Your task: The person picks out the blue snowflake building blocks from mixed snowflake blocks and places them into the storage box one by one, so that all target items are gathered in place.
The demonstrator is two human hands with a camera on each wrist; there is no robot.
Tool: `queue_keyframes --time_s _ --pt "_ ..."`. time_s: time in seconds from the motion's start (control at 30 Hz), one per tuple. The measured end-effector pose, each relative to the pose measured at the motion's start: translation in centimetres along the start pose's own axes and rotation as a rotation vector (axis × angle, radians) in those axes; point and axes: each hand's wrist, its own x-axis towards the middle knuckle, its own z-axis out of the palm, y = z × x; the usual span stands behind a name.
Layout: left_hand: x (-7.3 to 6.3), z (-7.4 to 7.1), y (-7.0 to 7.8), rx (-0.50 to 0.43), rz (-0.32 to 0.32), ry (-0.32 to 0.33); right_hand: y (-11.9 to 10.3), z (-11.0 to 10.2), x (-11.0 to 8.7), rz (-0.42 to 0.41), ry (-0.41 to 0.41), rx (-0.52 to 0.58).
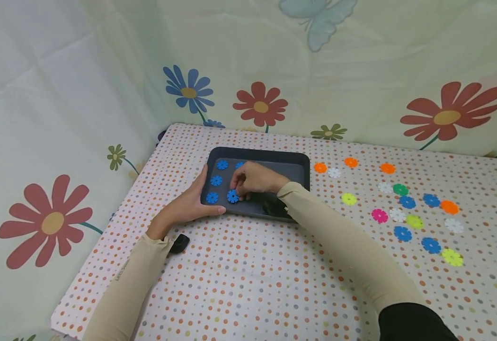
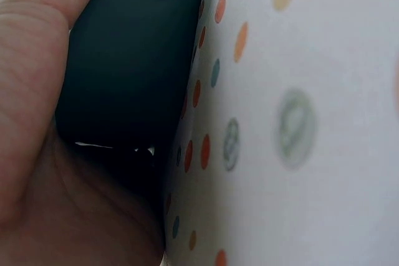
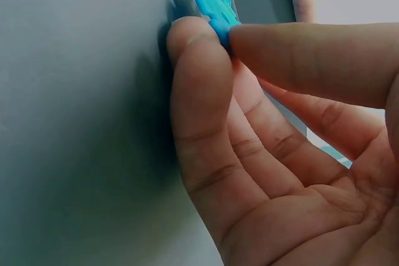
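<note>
A dark baking tray (image 1: 265, 154) sits on the dotted tabletop. My left hand (image 1: 192, 198) rests against its near left corner, fingers along the left wall and thumb along the front rim; the left wrist view shows the hand (image 2: 31, 104) beside the dark tray wall (image 2: 131, 60). Between thumb and fingertip, my right hand (image 1: 256, 180) pinches a blue flower-shaped disc (image 1: 232, 196) low over the tray floor. The right wrist view has this disc (image 3: 213, 5) tilted at the fingertips. Blue discs (image 1: 216, 180) form a column at the tray's left; another (image 1: 239, 165) is partly hidden behind the right hand.
Right of the tray lie several loose flower-shaped discs: orange (image 1: 351, 162), white (image 1: 397, 215), green (image 1: 400, 189), pink (image 1: 379, 216), yellow (image 1: 452, 257) and blue (image 1: 431, 245). A flower-printed curtain (image 1: 338, 85) hangs behind the table. A black device (image 1: 180, 243) sits at the left wrist.
</note>
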Motion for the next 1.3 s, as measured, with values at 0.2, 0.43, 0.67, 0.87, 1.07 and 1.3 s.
queue_keyframes --time_s 0.2,0.43,0.67,0.87,1.07,1.3 --pt "0.13 -0.05 -0.01 0.007 -0.004 0.0 0.04 0.06 0.23 0.014 -0.007 -0.022" --pt "0.36 0.02 0.08 0.016 0.006 -0.006 0.24 0.07 0.46 0.017 -0.001 -0.073" --pt "0.29 0.06 0.33 0.016 -0.001 -0.008 0.03 0.22 0.34 0.018 0.009 -0.123" --pt "0.14 0.04 0.44 0.021 -0.003 -0.001 -0.15 0.4 0.26 0.014 0.015 -0.16" --pt "0.11 0.01 0.36 0.022 -0.004 -0.008 -0.17 0.58 0.59 0.02 0.01 -0.194" --pt "-0.13 -0.05 0.25 0.016 -0.005 -0.009 0.03 0.63 0.76 0.005 -0.002 -0.185"
